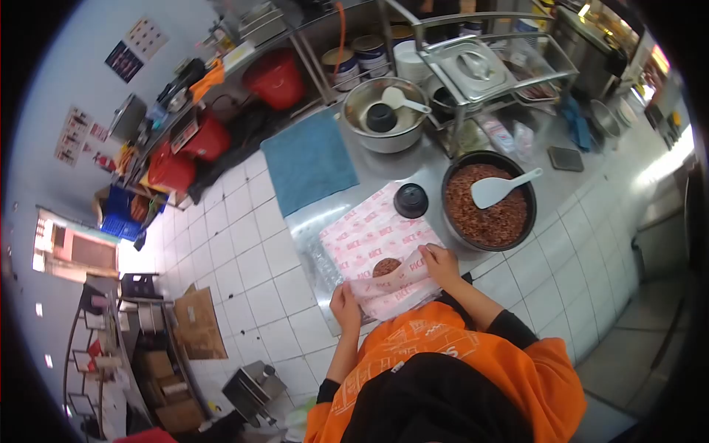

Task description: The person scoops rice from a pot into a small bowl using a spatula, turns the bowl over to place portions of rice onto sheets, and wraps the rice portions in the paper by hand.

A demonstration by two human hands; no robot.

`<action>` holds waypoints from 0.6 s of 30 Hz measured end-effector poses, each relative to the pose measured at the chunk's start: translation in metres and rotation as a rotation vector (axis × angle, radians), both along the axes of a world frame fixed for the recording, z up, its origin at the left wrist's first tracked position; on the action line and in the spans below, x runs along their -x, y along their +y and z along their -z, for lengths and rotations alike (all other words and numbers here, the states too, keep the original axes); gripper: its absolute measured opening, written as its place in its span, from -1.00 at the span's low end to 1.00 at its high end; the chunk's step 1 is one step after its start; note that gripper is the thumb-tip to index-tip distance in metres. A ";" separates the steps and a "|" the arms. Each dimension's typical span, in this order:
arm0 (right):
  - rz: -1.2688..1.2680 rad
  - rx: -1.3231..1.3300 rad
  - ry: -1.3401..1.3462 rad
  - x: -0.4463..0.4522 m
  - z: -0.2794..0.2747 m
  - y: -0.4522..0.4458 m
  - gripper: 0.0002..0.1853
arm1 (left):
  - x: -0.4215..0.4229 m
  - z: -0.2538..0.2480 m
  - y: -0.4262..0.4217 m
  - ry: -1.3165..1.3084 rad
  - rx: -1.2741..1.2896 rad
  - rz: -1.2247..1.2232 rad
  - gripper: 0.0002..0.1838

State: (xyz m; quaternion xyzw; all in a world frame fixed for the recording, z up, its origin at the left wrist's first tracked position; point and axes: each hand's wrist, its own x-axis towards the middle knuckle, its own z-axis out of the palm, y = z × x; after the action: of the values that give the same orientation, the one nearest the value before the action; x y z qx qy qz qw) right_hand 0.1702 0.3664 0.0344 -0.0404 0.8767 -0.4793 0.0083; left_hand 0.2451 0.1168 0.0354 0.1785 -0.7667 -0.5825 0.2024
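Pink-and-white printed wrapping paper (358,232) lies on the steel table, with a small round mound of reddish-brown rice (385,266) on it. My left hand (345,306) pinches the near edge of the paper at its left corner. At the right end of that same edge, my right hand (441,266) grips it too. Between both hands the edge is lifted and partly folded over the near side of the rice. A small black bowl (410,200) rests upside down on the far right part of the paper.
Right of the paper stands a large pot of reddish-brown rice (473,222) with a white paddle (496,191) in it. Behind are a metal bowl (384,140) holding a black cup and paddle, a blue cloth (306,159), and a metal rack with a lidded steel pan (473,70).
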 end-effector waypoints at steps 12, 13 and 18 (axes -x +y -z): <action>-0.165 -0.655 0.372 0.028 -0.032 -0.024 -0.59 | 0.003 -0.035 -0.009 -0.402 0.553 0.161 -0.71; -0.226 -0.598 0.483 0.042 -0.031 -0.030 -0.55 | 0.001 -0.038 -0.010 -0.331 0.473 0.188 -0.63; -0.395 -0.419 0.496 0.094 -0.017 -0.067 -0.50 | -0.007 -0.053 0.028 -0.051 1.200 0.718 -0.35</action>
State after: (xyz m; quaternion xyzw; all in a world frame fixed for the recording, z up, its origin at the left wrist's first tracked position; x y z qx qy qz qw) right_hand 0.0757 0.2994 0.0512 -0.3209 0.9064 -0.2543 -0.1036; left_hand 0.2516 0.1452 0.0881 -0.2148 -0.9720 -0.0850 0.0428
